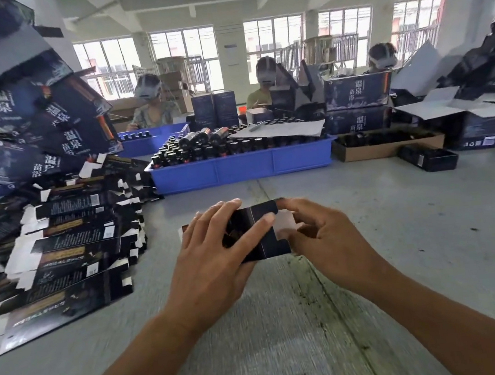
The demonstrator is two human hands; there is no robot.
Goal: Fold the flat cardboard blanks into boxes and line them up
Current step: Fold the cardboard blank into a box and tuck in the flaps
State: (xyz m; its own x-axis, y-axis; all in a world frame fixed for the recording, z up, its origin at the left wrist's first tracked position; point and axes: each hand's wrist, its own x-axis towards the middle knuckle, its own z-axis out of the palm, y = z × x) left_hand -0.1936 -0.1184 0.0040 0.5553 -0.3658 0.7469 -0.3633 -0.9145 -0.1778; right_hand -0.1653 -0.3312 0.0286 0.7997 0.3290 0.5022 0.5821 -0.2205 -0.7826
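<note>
I hold a small dark cardboard blank point(271, 239) partly folded into a box, just above the grey table point(283, 320) in front of me. My left hand point(213, 257) grips its left part, fingers across the top and thumb underneath. My right hand point(324, 240) pinches the flaps at its right end, where the pale inside of the card shows. A large heap of flat dark blanks point(65, 253) with white tabs lies on the table to the left.
A blue tray point(244, 163) full of dark bottles stands behind my hands. Big dark printed cartons point(52, 124) pile up at far left, more cartons point(358, 92) and a brown open box point(387, 143) at right. Three people sit across the table.
</note>
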